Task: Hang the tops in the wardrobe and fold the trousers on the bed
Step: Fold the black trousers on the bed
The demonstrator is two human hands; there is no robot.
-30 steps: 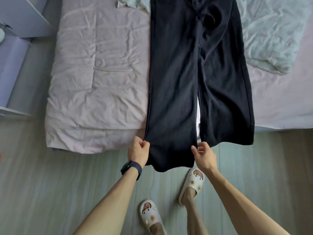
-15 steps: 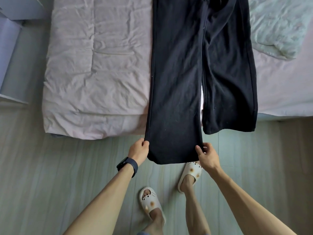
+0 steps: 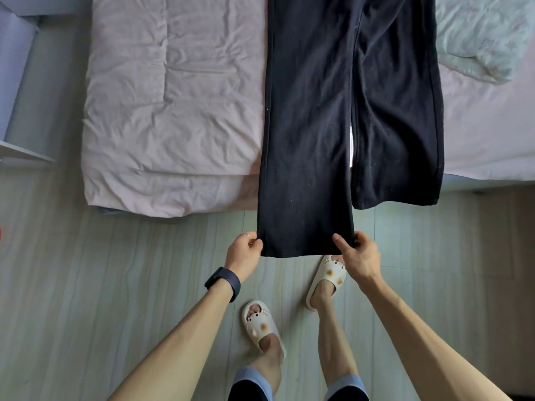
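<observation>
Black trousers (image 3: 333, 111) lie along the bed (image 3: 173, 111), legs overhanging its foot. Left hand (image 3: 243, 254) and right hand (image 3: 360, 256) each pinch a hem corner of one leg (both grips holding cloth).

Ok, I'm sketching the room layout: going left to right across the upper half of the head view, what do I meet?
White cabinet → crumpled pink quilt → black trousers → pale green blanket.
</observation>
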